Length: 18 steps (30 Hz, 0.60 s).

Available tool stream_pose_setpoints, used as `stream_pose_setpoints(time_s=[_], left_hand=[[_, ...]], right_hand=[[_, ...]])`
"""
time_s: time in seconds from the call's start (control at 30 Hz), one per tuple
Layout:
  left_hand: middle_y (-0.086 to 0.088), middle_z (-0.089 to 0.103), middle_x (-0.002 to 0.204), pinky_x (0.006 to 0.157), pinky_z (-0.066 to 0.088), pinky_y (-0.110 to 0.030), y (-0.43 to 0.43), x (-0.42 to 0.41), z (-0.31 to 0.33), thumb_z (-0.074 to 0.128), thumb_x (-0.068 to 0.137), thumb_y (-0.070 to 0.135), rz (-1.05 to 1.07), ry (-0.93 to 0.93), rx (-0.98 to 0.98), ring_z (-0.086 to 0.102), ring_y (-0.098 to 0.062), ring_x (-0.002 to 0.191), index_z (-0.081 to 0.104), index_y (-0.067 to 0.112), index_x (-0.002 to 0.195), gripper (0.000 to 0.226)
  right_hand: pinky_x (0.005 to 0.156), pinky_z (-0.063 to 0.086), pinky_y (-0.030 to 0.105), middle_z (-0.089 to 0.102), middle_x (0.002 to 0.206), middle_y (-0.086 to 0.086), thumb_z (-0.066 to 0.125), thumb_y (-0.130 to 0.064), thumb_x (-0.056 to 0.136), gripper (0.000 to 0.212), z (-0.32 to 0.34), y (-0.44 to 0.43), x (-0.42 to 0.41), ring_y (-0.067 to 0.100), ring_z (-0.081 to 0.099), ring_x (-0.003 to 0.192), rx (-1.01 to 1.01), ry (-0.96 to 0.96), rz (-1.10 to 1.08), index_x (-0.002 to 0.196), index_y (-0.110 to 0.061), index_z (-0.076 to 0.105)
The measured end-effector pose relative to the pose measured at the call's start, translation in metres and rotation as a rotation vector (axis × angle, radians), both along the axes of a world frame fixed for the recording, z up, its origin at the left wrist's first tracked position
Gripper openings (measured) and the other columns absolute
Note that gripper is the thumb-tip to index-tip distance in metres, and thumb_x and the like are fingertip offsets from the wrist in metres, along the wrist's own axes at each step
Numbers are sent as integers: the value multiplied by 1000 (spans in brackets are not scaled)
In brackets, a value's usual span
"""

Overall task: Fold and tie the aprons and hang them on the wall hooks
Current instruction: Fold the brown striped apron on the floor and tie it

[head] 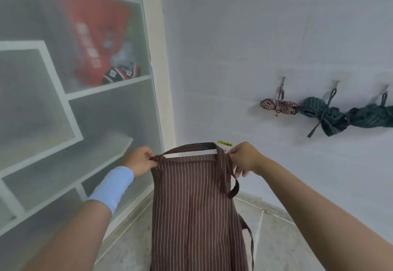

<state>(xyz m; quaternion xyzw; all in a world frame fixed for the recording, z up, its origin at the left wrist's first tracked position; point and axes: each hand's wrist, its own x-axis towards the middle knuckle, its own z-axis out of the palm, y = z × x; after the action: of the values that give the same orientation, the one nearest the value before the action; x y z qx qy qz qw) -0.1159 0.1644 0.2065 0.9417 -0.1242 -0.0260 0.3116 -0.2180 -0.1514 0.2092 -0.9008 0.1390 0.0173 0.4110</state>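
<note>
A: How many aprons?
B: Four. One brown striped apron [195, 207] at six o'clock, plus three tied up at three o'clock: one checked bundle [278, 106], then the first green bundle [319, 111] and second green bundle [372, 115].
A: Hooks?
B: Three above them: first hook [282, 79], second hook [336, 83], third hook [387, 87].
A: Hands?
B: Two: left hand [140, 162] at eight o'clock, right hand [244, 158] at five. One blue wristband [112, 185].
A: Anything else?
B: One yellow label [225, 143], one red bag [95, 41] at ten o'clock.
</note>
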Motion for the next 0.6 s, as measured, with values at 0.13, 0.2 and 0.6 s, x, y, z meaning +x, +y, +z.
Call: stream_pose_setpoints(time_s=[0.13,0.2,0.6], left_hand=[[-6,69,83,56,43,-26,-13,42,-45,64,87,17,1,215,49,65,-22,62,58,15,89,6],[-8,71,78,51,49,-28,-22,61,-63,57,93,12,66,369,-102,66,-26,54,53,9,101,9],[2,34,155,99,49,-34,-58,56,-244,53,97,15,-92,466,22,52,-18,121,16,40,153,71]], right_hand=[[57,59,32,76,84,11,53,-6,92,22,-46,-8,47,26,75,72,30,122,12,93,-7,75],[69,61,39,77,91,10,50,1,89,30,-70,-13,76,26,73,81,-53,98,34,99,-6,77],[98,49,42,46,144,19,44,-10,96,77,-239,18,106,34,54,121,-219,214,141,159,-22,2]])
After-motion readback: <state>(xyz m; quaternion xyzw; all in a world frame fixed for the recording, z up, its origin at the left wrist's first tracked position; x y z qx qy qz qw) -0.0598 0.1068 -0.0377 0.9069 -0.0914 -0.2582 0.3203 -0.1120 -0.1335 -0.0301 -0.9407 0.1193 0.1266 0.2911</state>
